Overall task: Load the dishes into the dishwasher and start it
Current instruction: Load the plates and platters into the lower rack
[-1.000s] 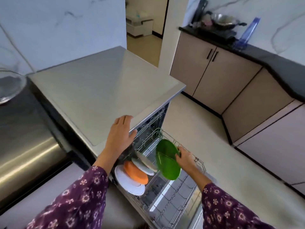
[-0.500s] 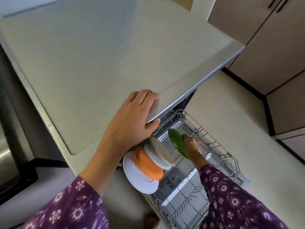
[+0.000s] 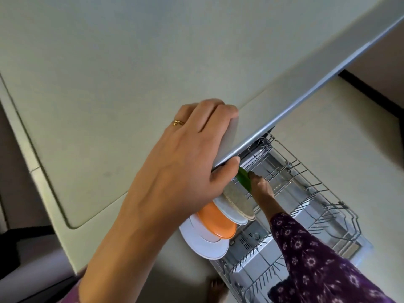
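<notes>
My left hand [image 3: 183,162] grips the front edge of the dishwasher top [image 3: 131,73], fingers on top and thumb curled under the edge. Below it the lower wire rack [image 3: 306,182] is pulled out. In the rack stand a white plate [image 3: 203,243], an orange plate [image 3: 216,221], another white plate [image 3: 229,212] and a speckled beige plate [image 3: 238,200], all on edge in a row. My right hand [image 3: 261,188] holds a green plate [image 3: 244,180] on edge just behind the beige one, partly hidden by my left thumb.
The open dishwasher door [image 3: 258,265] lies under the rack. The right part of the rack holds only bare tines. Pale floor [image 3: 328,127] lies beyond, with a dark skirting [image 3: 371,92] at the far right. A bare foot [image 3: 216,289] shows by the door.
The view has tilted down and moved closer. My right hand has lowered the green plate deeper into the rack, behind the beige plate. My left hand keeps its grip on the edge.
</notes>
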Action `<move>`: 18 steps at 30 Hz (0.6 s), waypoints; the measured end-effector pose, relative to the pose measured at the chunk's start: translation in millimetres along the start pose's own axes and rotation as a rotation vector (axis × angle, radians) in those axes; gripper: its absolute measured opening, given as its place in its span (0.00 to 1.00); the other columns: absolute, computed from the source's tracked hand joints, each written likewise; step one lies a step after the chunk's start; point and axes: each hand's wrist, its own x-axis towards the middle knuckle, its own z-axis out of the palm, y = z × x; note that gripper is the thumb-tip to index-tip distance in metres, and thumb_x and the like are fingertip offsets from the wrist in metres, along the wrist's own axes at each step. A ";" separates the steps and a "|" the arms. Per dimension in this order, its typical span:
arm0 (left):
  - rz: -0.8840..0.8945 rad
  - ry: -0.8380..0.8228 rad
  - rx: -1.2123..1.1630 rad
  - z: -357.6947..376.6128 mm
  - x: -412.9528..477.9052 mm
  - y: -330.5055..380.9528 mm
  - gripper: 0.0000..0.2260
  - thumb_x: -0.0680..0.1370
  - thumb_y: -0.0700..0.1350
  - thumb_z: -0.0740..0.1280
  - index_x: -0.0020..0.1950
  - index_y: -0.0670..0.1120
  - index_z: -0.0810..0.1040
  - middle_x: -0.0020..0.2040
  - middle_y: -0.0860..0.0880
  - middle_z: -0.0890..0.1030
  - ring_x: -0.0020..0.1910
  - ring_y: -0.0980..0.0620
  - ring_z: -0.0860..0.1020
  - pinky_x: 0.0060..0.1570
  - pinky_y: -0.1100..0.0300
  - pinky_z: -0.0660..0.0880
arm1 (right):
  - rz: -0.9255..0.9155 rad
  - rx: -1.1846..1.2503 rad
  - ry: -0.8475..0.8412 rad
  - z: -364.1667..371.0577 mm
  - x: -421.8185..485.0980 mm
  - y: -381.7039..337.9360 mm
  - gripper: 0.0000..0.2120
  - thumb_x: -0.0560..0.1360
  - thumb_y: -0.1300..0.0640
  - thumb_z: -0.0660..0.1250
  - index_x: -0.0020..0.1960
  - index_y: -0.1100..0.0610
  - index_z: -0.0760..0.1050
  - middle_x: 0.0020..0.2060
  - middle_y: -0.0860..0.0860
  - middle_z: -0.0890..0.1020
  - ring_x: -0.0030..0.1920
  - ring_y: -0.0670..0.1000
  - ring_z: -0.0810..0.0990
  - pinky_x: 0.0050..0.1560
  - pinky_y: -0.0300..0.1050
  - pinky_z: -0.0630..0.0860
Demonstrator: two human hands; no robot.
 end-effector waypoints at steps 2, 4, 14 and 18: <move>0.000 -0.001 0.007 0.2 0.0 0.4 0.21 0.70 0.49 0.68 0.61 0.44 0.73 0.57 0.49 0.74 0.54 0.51 0.67 0.54 0.63 0.63 | 0.006 0.012 -0.006 9.0 2.4 -1.6 0.13 0.80 0.54 0.59 0.60 0.59 0.72 0.41 0.54 0.79 0.35 0.49 0.78 0.44 0.40 0.79; 0.002 0.000 0.015 0.7 -0.5 0.3 0.21 0.71 0.49 0.68 0.62 0.45 0.72 0.58 0.50 0.73 0.54 0.51 0.68 0.54 0.64 0.63 | 0.032 0.016 -0.025 17.7 4.7 -2.4 0.12 0.81 0.55 0.58 0.61 0.59 0.71 0.40 0.53 0.77 0.35 0.48 0.77 0.42 0.37 0.77; 0.020 0.011 0.034 3.9 -2.3 -1.4 0.21 0.71 0.49 0.67 0.63 0.45 0.72 0.58 0.50 0.72 0.55 0.50 0.69 0.55 0.63 0.63 | 0.182 0.043 -0.070 28.2 21.6 1.2 0.10 0.77 0.61 0.64 0.57 0.62 0.72 0.42 0.52 0.72 0.39 0.49 0.74 0.45 0.40 0.76; 0.038 0.023 0.032 3.1 -1.7 -1.7 0.21 0.71 0.49 0.67 0.62 0.45 0.72 0.58 0.49 0.73 0.55 0.50 0.68 0.52 0.61 0.65 | 0.210 0.050 -0.116 18.4 12.0 -1.0 0.23 0.69 0.60 0.74 0.60 0.62 0.69 0.46 0.54 0.73 0.43 0.49 0.73 0.41 0.38 0.72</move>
